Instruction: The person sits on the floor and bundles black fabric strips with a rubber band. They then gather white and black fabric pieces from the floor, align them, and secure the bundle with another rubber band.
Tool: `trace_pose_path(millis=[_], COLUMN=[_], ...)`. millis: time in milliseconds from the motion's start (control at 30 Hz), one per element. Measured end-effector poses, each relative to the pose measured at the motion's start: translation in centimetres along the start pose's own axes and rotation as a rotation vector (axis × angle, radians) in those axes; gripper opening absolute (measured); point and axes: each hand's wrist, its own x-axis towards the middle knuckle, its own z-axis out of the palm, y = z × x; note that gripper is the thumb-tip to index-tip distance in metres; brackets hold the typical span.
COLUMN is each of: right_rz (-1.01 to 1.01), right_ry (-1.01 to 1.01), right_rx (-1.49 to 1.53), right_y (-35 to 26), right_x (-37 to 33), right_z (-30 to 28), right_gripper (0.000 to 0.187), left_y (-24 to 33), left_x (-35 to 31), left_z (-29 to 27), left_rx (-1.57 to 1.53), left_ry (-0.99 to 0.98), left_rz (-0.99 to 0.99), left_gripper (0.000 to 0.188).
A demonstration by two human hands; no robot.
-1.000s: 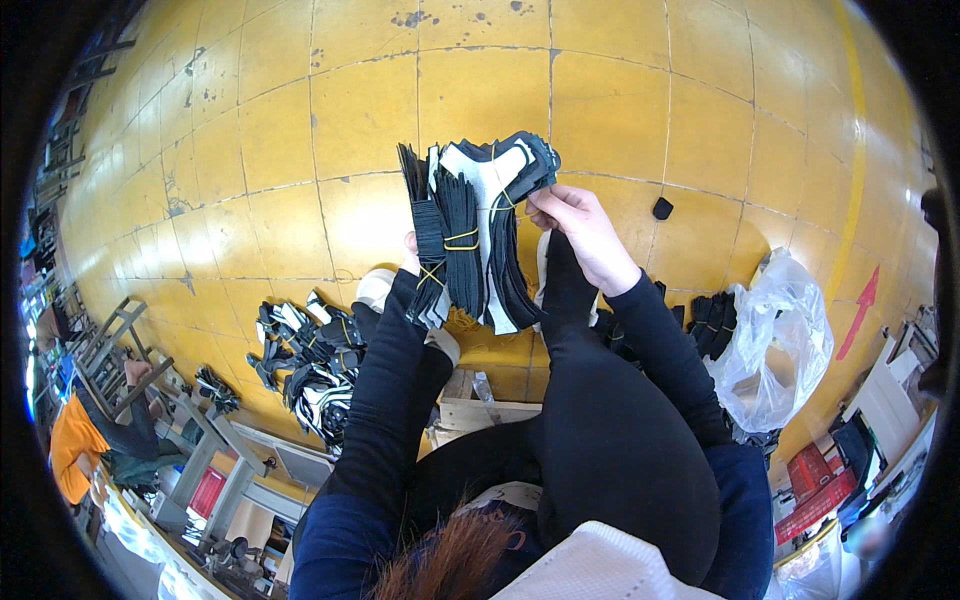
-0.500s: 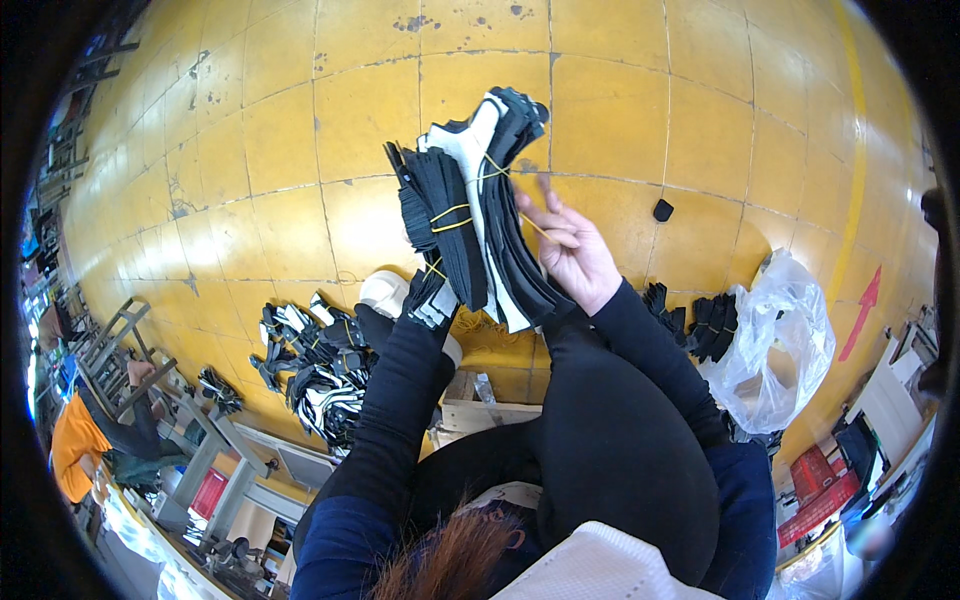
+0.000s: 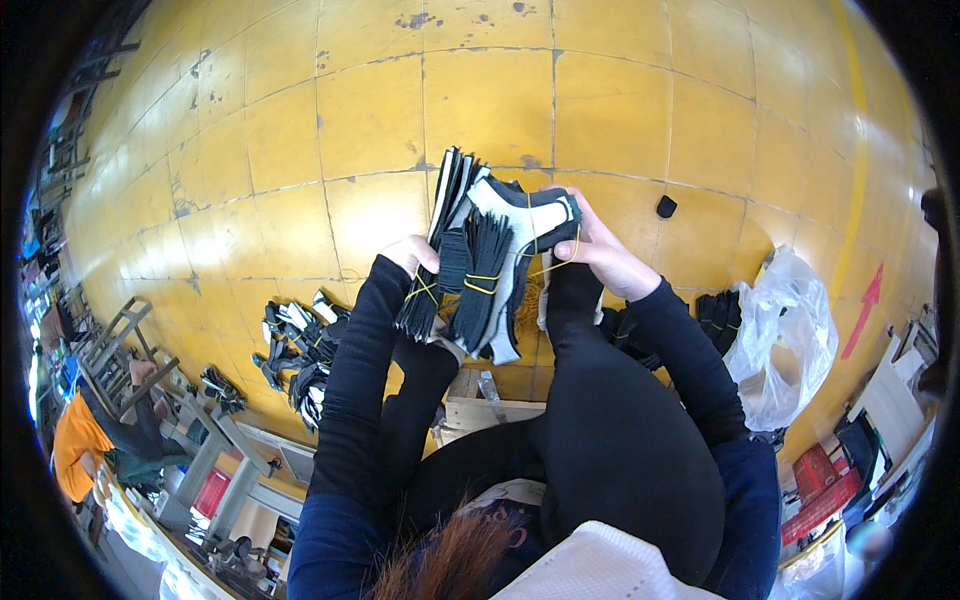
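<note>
Between my hands is a thick stack of black and white cut fabric pieces (image 3: 520,220), in several bundles wound with yellow rubber bands. My left hand (image 3: 412,254) is closed round the left side of the stack, its fingers partly hidden by the pieces. At the stack's right end my right hand (image 3: 603,250) grips a curved bundle with a white top piece, thumb in front. A yellow rubber band (image 3: 556,264) stretches across near that thumb. The banded black bundle (image 3: 480,285) in the middle hangs toward my lap.
A pile of black and white fabric bundles (image 3: 305,345) lies on the yellow floor at left. On the right are more black bundles (image 3: 717,318) beside a clear plastic bag (image 3: 785,340). A small black piece (image 3: 666,207) lies farther off. A wooden box (image 3: 490,412) sits between my legs.
The stack has come down toward me and turned. My left hand now shows at its left side. My right hand's raised fingers have closed on the stack's right end.
</note>
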Motion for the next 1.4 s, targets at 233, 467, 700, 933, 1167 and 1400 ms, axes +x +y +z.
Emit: trace_pose_path(millis=[233,467,700,933,1167,1400], right_rz=[-0.213,-0.158,-0.233,-0.166,-0.183,-0.079], right_ry=[0.19,0.243,0.369,0.322,0.234,0.176], right_rx=[-0.285,-0.047,-0.015,-0.016,0.042,-0.115], right_y=[2.0,2.4,3.8,1.4,3.0,2.7], right_x=[0.2,0.3,1.7,1.0,0.7,0.4], right_z=[0.7,1.3,0.8,0.2,1.6,1.1], right_gripper=[0.072,0.068,0.063,0.064,0.069,0.048], left_y=[-4.0,-7.0,-7.0,-6.7,-7.1,-4.4], left_x=[1.5,4.0,4.5,5.3,5.2,4.3], left_z=[0.6,1.6,2.1,3.3,3.3,3.8], left_rx=[-0.105,-0.367,-0.432,-0.369,-0.628,-0.185], left_ry=[0.015,0.032,0.045,0.069,0.179,0.206], left_rz=[-0.074,0.102,0.17,0.265,0.249,0.243], left_gripper=[0.06,0.062,0.061,0.066,0.063,0.059])
